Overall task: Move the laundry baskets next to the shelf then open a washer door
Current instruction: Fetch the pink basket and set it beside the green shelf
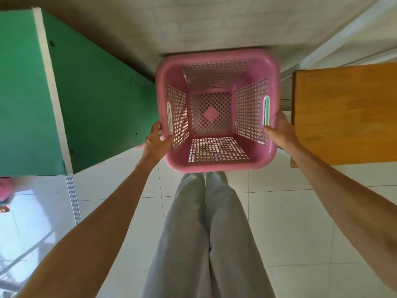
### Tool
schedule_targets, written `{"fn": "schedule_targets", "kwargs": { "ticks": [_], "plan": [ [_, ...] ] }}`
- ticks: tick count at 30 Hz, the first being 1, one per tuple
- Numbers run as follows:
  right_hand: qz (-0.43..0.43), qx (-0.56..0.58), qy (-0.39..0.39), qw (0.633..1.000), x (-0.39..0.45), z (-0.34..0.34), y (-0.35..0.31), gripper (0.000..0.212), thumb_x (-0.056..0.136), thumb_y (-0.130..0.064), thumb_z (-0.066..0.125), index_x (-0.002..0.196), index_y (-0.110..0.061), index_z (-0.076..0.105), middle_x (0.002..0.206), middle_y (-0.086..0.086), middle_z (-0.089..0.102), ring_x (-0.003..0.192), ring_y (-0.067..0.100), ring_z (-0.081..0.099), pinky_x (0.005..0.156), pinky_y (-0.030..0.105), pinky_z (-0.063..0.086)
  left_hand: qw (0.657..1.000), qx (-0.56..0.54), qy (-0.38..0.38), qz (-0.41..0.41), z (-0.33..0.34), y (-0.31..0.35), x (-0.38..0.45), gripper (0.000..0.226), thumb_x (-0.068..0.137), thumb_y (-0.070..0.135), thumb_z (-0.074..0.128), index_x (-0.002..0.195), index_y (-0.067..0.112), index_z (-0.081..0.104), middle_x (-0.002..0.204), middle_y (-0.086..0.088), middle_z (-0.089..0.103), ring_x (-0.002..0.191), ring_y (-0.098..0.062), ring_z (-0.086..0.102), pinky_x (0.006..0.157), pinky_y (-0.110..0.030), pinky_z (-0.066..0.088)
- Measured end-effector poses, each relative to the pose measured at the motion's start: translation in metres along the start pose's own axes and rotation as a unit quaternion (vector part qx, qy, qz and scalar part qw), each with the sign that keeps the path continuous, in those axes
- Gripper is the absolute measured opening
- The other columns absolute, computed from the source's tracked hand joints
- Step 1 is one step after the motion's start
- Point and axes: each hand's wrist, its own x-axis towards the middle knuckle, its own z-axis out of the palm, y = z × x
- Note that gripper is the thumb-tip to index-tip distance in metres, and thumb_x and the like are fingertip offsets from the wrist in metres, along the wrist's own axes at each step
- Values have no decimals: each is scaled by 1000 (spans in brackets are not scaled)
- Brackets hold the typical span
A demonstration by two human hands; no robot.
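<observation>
A pink perforated laundry basket [217, 63] is seen from above, in front of my legs, and nothing lies inside it. My left hand [155, 141] grips its left rim near the handle slot. My right hand [280, 131] grips the right rim, thumb over the edge by the other handle slot. The basket sits between a green panel on the left and a wooden surface on the right, with its far side close to the grey wall. No washer is in view.
A tall green wall or cabinet side [96, 100] with a white edge stands at left. A wooden shelf top [345, 112] is at right. A grey wall [214, 24] is ahead. White floor tiles [290, 222] lie below. Something pink [5, 188] shows at the far left edge.
</observation>
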Motion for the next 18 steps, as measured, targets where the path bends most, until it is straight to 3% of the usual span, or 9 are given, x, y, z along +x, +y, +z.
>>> {"fn": "schedule_targets", "kwargs": {
  "ticks": [2, 4, 8, 10, 12, 14, 16, 18],
  "plan": [
    [-1, -22, -35, 999, -20, -9, -15, 64, 91, -33, 64, 146, -31, 31, 130, 4, 63, 99, 26, 71, 79, 38, 59, 1000, -3, -5, 4, -12, 22, -21, 68, 92, 22, 66, 150, 12, 32, 147, -14, 49, 125, -33, 56, 96, -39, 48],
    [3, -35, -47, 998, -46, -18, -33, 58, 94, -32, 61, 144, -23, 35, 133, 8, 60, 108, 29, 67, 80, 34, 55, 1000, 3, -15, 20, -25, 47, -46, 66, 92, 22, 66, 149, 13, 34, 147, -13, 49, 128, -31, 52, 98, -38, 44],
    [-61, -20, -39, 997, -119, -41, -84, 47, 100, -37, 50, 138, -11, 43, 127, 3, 60, 103, 21, 61, 89, 39, 52, 995, 24, -71, 65, -52, 97, -101, 54, 95, 27, 63, 143, 13, 43, 129, 3, 54, 111, -15, 50, 95, -32, 41],
    [-104, -16, -38, 994, -149, -52, -95, 60, 95, -58, 42, 138, -16, 43, 125, -1, 62, 106, 19, 62, 95, 46, 52, 989, 50, -107, 93, -66, 122, -128, 44, 96, 24, 62, 136, 13, 50, 118, 4, 55, 106, -15, 53, 94, -31, 42],
    [-113, -6, -34, 993, -149, -56, -71, 75, 84, -79, 30, 136, -27, 44, 123, -1, 65, 107, 22, 67, 87, 51, 57, 985, 62, -113, 111, -81, 139, -147, 37, 96, 27, 62, 130, 16, 54, 113, 3, 58, 105, -19, 58, 97, -35, 45],
    [-95, -13, -15, 995, -158, -70, -56, 91, 76, -90, 22, 137, -26, 42, 123, 3, 64, 106, 26, 67, 83, 51, 58, 980, 101, -116, 130, -96, 158, -157, 38, 97, 32, 60, 130, 16, 54, 111, 2, 59, 101, -20, 58, 95, -37, 46],
    [-59, -37, 25, 997, -207, -103, -73, 75, 92, -71, 31, 141, -14, 41, 131, 11, 59, 113, 29, 63, 91, 45, 54, 967, 161, -127, 152, -105, 173, -155, 41, 95, 43, 60, 125, 15, 57, 111, 0, 62, 101, -21, 60, 100, -42, 47],
    [-53, -78, 75, 993, -238, -125, -64, 62, 101, -51, 36, 144, -7, 38, 142, 16, 50, 127, 32, 52, 100, 42, 45, 953, 219, -120, 174, -108, 185, -145, 59, 86, 62, 61, 121, 14, 61, 116, 1, 66, 106, -22, 63, 103, -44, 47]
  ]
}}
